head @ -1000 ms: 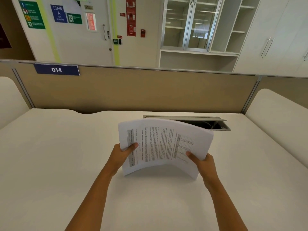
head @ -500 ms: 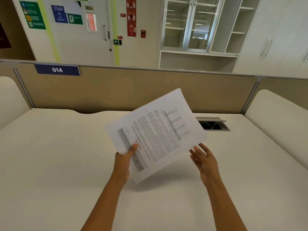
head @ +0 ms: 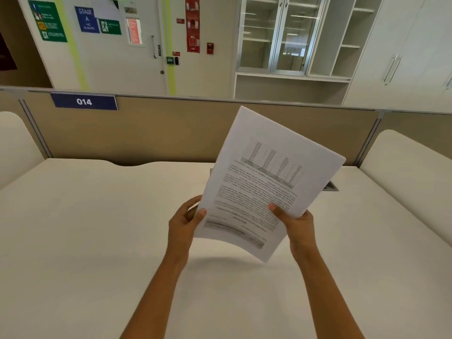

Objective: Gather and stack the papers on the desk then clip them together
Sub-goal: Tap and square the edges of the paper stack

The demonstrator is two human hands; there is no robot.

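A stack of printed white papers (head: 264, 177) is held in the air above the white desk (head: 85, 228), turned upright with its top leaning to the right. The top sheet shows text and a table, upside down to me. My left hand (head: 184, 223) grips the stack's lower left edge, thumb on the front. My right hand (head: 297, 226) grips the lower right edge, thumb on the printed face. No clip is in view.
A beige partition (head: 146, 133) with a blue "014" label (head: 84, 102) closes the desk's far side. A cable hatch (head: 331, 186) in the desk peeks out behind the papers. White side panels stand at the left and right edges.
The stack has swung from lying curved and wide to standing upright. My right hand let go half a second ago and now grips the lower right edge again.
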